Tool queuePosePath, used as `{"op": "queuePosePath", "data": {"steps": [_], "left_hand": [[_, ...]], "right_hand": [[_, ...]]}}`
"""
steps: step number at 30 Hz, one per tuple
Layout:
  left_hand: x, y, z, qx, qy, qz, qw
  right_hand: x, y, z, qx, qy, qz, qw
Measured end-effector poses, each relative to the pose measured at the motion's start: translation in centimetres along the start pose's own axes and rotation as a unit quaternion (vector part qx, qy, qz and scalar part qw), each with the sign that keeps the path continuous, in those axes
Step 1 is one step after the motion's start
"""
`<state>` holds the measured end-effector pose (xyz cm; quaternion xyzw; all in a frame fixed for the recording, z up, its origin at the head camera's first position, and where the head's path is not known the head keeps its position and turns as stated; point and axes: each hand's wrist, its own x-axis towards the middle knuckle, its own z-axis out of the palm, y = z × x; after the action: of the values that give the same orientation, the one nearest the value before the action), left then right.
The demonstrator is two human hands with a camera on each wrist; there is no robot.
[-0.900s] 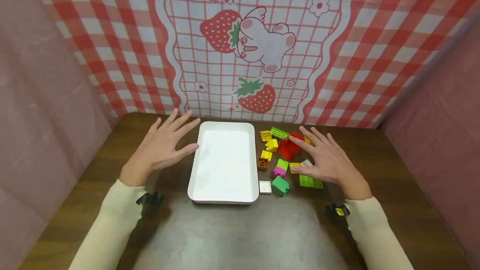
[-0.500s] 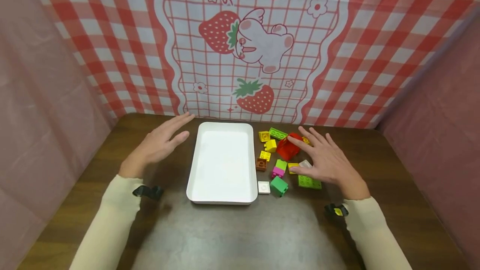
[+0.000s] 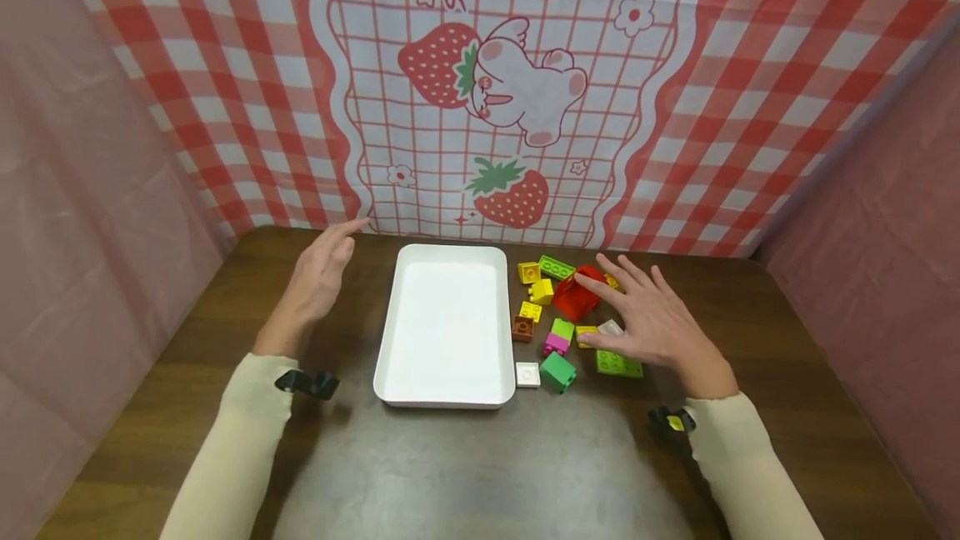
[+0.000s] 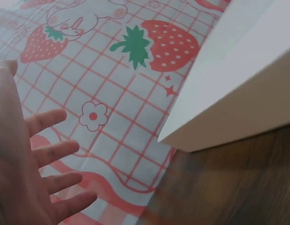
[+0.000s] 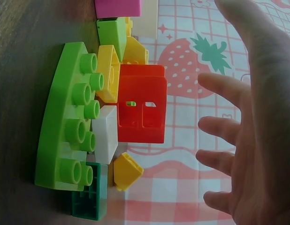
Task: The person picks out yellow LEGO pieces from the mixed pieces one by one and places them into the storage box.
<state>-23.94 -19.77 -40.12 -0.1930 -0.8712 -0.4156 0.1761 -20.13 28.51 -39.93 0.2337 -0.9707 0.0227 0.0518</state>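
My left hand (image 3: 317, 282) hovers left of a white tray (image 3: 381, 373), fingers extended and holding nothing; its spread fingers also show in the left wrist view. Over the right part of a group of toy bricks floats my right hand (image 3: 656, 319), fingers spread and nothing in its grasp. Beneath and beside it are a red brick piece (image 3: 576, 297), a lime studded brick (image 3: 621, 363) and a yellow brick (image 3: 587, 336). In the right wrist view a white brick (image 5: 105, 136) and a dark green brick (image 5: 88, 197) sit near the lime one.
Between tray and right hand lie a brown brick (image 3: 522, 328), a green brick (image 3: 558, 372), a white square piece (image 3: 527, 375) and a pink brick (image 3: 556, 345) against a lime one. A checked strawberry cloth (image 3: 510, 132) hangs behind the wooden table (image 3: 465, 473).
My left hand has turned edge-on, its fingers drawing back from the tray's left rim. My right hand stays nearly in place, and the bricks and tray are unmoved.
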Motion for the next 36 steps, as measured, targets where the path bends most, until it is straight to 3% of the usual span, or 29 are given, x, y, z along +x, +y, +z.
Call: {"op": "queuePosePath", "data": {"steps": [7,10,20,27,36], "left_hand": [[-0.5,-0.2,1.2,-0.140,-0.008,-0.040,0.9893],[-0.9,-0.4,1.8,-0.165,-0.017,-0.055,0.9846],[-1.8,-0.4,3.6,-0.213,-0.062,-0.101,0.9697],[-2.2,-0.6,4.6,-0.191,-0.083,-0.112,0.9716],[-2.2,0.0,5.6,-0.207,-0.090,-0.100,0.9690]], "right_hand": [[0.0,0.0,0.0,0.004,-0.004,0.003,1.000],[0.0,0.0,-0.1,0.005,-0.006,0.004,1.000],[-0.1,0.1,-0.5,0.009,-0.009,0.010,1.000],[-0.1,0.0,-0.5,0.008,-0.007,0.008,1.000],[-0.3,0.2,-0.7,0.009,-0.002,0.015,1.000]]}}
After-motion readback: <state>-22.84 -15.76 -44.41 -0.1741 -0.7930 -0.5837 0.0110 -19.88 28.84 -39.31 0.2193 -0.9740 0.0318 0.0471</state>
